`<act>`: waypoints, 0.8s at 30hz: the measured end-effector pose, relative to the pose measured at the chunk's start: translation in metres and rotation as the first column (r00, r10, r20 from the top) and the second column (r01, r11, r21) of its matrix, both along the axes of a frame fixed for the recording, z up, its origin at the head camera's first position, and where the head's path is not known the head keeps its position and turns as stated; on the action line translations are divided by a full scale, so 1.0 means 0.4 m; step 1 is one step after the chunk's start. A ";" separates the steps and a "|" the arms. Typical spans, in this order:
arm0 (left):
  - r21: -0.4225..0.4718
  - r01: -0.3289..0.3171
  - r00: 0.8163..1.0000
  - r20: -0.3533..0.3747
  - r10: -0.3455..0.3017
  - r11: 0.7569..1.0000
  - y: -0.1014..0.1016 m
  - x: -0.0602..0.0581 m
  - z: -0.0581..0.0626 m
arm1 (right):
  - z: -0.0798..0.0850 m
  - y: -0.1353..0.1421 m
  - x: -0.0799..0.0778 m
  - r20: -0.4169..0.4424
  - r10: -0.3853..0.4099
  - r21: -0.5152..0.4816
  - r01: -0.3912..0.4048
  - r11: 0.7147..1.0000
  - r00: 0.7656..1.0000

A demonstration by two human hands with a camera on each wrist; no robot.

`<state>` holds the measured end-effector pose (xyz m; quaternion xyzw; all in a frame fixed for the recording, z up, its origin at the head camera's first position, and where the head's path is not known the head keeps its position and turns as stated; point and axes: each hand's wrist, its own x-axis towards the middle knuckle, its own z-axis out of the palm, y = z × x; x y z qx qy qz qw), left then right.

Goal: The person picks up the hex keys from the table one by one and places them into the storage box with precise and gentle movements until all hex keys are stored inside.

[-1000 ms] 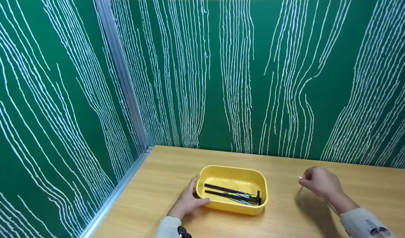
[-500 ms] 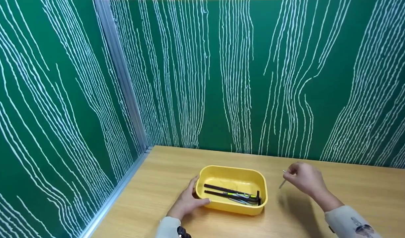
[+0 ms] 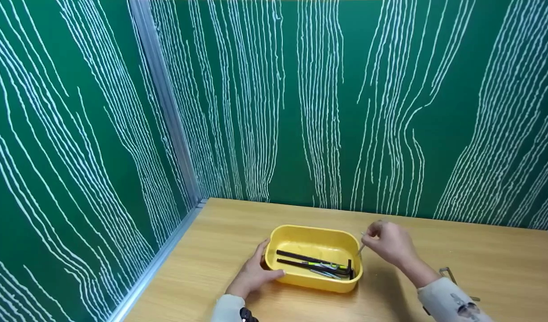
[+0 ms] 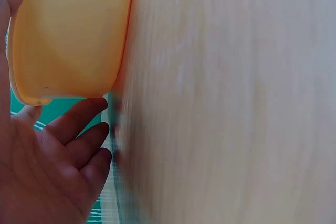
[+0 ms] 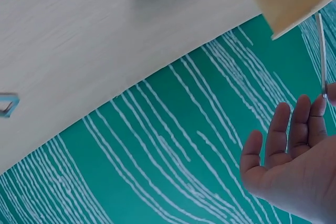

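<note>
A yellow plastic container stands on the wooden table with long black hex keys and small silver and yellow-green pieces in it. My left hand holds its left end, thumb over the front rim and fingers along the side; in the left wrist view the lower fingers spread loosely below the container. At the container's right rim, my right hand pinches a thin silver metal rod between thumb and index finger. The rod's lower end overlaps the rim in the head view. The other right fingers are loosely bent.
Behind the right forearm, a bent metal piece lies on the table, partly hidden by the sleeve. Green panels with wavy white lines rise behind and to the left, joined by a metal post.
My right hand has moved left with the silver rod, from the table at the right to the container's right rim. The bent metal piece behind the forearm has come into view. The left hand stays put.
</note>
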<state>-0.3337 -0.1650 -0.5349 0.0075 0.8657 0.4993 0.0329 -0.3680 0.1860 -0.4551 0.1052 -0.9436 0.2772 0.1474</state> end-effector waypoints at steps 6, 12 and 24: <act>0.005 -0.013 1.000 0.018 0.013 1.000 0.001 0.001 0.004 | -0.012 -0.032 0.002 0.020 0.009 -0.004 -0.009 1.000 1.000; 0.014 -0.011 1.000 0.012 0.010 1.000 0.002 0.003 0.001 | -0.026 -0.060 0.002 0.020 0.031 -0.004 -0.030 1.000 0.999; 0.024 0.006 1.000 0.004 -0.006 1.000 -0.002 -0.003 -0.008 | -0.055 -0.111 0.002 0.030 0.096 -0.064 -0.094 0.993 0.995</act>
